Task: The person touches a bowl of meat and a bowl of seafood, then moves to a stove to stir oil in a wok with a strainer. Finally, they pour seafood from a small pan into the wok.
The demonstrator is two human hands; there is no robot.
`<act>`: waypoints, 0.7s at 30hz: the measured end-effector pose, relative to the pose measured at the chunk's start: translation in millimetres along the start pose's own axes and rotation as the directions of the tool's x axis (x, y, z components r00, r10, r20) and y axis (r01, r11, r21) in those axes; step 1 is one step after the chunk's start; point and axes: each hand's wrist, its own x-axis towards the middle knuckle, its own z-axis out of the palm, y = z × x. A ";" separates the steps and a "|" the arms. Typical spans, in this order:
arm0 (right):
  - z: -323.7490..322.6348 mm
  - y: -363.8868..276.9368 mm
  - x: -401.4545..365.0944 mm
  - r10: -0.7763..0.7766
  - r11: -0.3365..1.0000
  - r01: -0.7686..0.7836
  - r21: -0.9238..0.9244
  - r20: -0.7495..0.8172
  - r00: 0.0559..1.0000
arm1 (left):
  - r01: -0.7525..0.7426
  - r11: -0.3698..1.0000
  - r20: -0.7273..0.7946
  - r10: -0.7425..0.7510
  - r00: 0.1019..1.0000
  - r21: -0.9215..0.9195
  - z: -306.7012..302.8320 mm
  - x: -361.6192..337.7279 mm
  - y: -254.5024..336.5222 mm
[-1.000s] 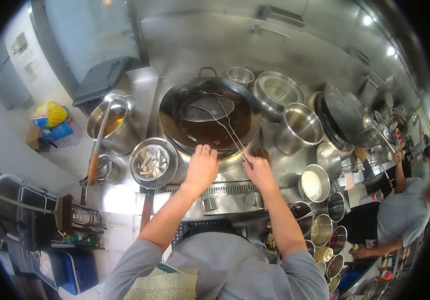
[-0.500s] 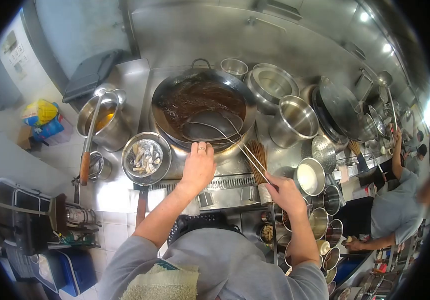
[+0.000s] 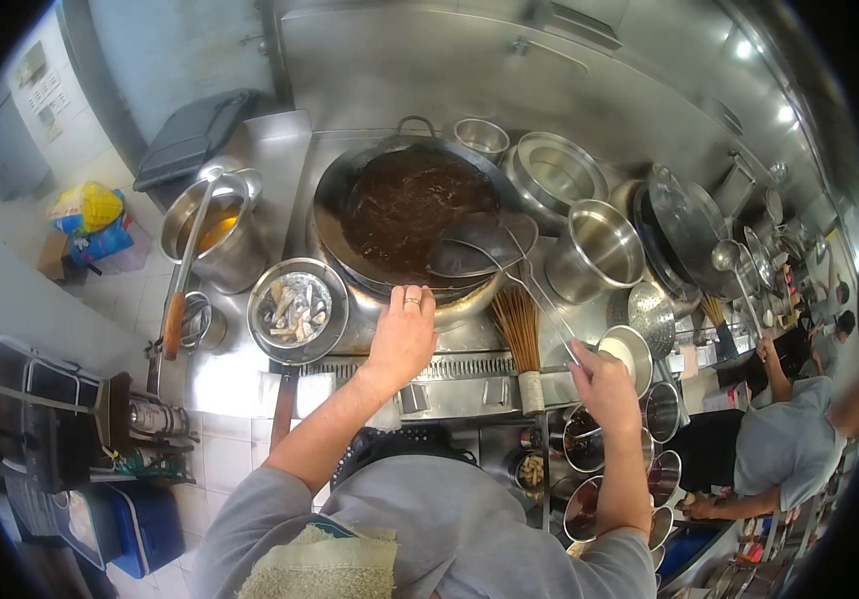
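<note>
A large wok (image 3: 413,208) of dark liquid sits on the steel range. My left hand (image 3: 402,334), with a ring on one finger, rests flat on the wok's near rim. My right hand (image 3: 604,384) grips the long wire handle of a skimmer (image 3: 472,247), whose round head hangs over the wok's right edge. A bamboo brush (image 3: 521,334) lies on the counter between my hands.
A metal bowl of pale food pieces (image 3: 297,307) stands left of the wok, and a pot of oil with a ladle (image 3: 212,235) further left. Steel pots, bowls and a strainer (image 3: 654,317) crowd the right. Another person in a grey shirt (image 3: 799,449) works at far right.
My right hand has drawn back to the right and toward me, pulling the skimmer from the wok's middle to its right edge. The left hand stayed on the rim.
</note>
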 end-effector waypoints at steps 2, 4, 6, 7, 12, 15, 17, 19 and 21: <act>20.0 8.5 6.9 -0.023 0.999 0.024 0.030 -0.027 0.999 | 0.024 0.998 0.056 -0.021 0.998 -0.055 -3.8 -0.4 0.8; 37.8 12.5 16.8 -0.030 0.998 0.033 0.050 -0.052 0.998 | 0.023 0.998 0.052 -0.020 0.998 -0.055 -3.4 -0.7 0.5; 54.1 11.6 27.0 -0.020 0.997 0.025 0.076 -0.073 0.997 | 0.023 0.998 0.049 -0.020 0.999 -0.060 -3.8 -0.2 0.9; 62.4 8.6 31.7 -0.008 0.996 0.015 0.092 -0.079 0.997 | 0.024 0.998 0.048 -0.021 0.999 -0.065 -4.0 -0.4 1.3; 116.6 7.7 55.3 0.005 0.976 0.030 0.217 -0.161 0.987 | 0.016 0.998 0.020 -0.015 1.000 -0.062 -1.5 -0.7 -0.1; 140.5 3.4 71.1 -0.001 0.966 0.052 0.252 -0.198 0.980 | 0.023 0.997 0.016 -0.022 1.000 -0.076 0.3 -1.4 -0.3; 150.7 -3.8 82.5 0.015 0.956 0.042 0.289 -0.192 0.981 | 0.037 0.992 0.018 -0.035 0.999 -0.120 0.5 -1.7 -0.3; 159.9 -9.9 93.2 0.023 0.953 0.037 0.301 -0.194 0.981 | 0.040 0.991 0.015 -0.039 0.999 -0.131 2.9 -2.4 -1.2; 162.1 -20.5 102.9 0.028 0.953 0.033 0.301 -0.194 0.981 | 0.040 0.990 0.010 -0.039 0.999 -0.133 3.4 -2.7 -1.4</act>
